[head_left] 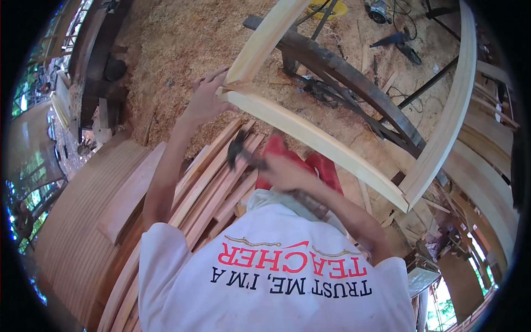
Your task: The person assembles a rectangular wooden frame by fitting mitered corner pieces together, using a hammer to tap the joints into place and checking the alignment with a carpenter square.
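Head view shows a workshop floor (166,44) strewn with shavings, with a dark curved beam (345,63) on metal legs beyond the person. A yellow basin (334,10) and a power tool (379,11) sit near the upper edge; long planks (207,185) lie at the left, beside a broad ribbed panel (83,216).

Motion blurs the right hand (285,172) and the hammer (237,152). The wooden frame (315,134) is cut off by the upper edge, so its far end is out of view, and the white shirt (276,299) covers much below.

The frame lies ahead of the person, over the beam. Its near rail slants from upper left to lower right, while both side rails run away upward; which axis is longer, I cannot tell. The hammer's head points left, its handle running rightward. The left hand (212,100) has its grip clasped around the frame's left corner; the right grip is closed on the hammer handle
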`<control>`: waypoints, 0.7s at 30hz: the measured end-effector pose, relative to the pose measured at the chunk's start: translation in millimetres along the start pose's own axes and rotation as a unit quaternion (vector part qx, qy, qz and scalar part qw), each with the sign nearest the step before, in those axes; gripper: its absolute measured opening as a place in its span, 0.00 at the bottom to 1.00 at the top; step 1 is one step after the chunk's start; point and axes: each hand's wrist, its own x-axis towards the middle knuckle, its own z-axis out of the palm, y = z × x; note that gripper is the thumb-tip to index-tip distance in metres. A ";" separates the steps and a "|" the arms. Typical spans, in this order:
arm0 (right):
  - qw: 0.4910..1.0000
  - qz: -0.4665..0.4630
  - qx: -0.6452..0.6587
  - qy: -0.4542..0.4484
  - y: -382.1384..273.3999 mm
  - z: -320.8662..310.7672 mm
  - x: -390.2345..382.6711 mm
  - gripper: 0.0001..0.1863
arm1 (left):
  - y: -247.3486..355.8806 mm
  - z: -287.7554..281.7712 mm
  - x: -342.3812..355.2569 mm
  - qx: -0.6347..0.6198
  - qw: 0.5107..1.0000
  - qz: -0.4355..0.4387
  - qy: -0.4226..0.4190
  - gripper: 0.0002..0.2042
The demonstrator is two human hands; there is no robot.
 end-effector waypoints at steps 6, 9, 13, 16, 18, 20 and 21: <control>0.996 0.087 0.002 -0.013 -12.8 25.3 1.4 0.21 | -4.6 3.1 3.0 -0.002 1.000 0.018 -0.001 0.48; 0.978 0.030 0.100 -0.182 -23.7 54.5 -2.3 0.24 | -4.2 4.9 3.0 -0.005 1.000 0.010 0.004 0.49; 0.974 0.065 0.174 -0.128 -8.7 19.2 0.3 0.18 | -9.5 10.1 0.6 -0.024 0.999 0.003 0.024 0.43; 0.992 0.108 0.038 0.058 -20.3 9.7 -10.1 0.21 | -9.4 8.8 0.7 -0.016 0.999 0.016 0.027 0.43; 0.995 0.065 0.062 0.034 -0.5 51.6 -7.9 0.20 | -12.8 11.3 2.6 -0.004 0.999 0.024 0.040 0.43; 0.996 0.023 0.088 0.007 -5.2 56.3 -5.1 0.19 | -5.7 8.3 5.9 -0.008 0.999 0.020 0.034 0.42; 0.983 0.067 0.143 -0.095 -18.3 52.6 -3.8 0.17 | -4.2 7.1 6.7 -0.012 1.000 0.017 0.023 0.42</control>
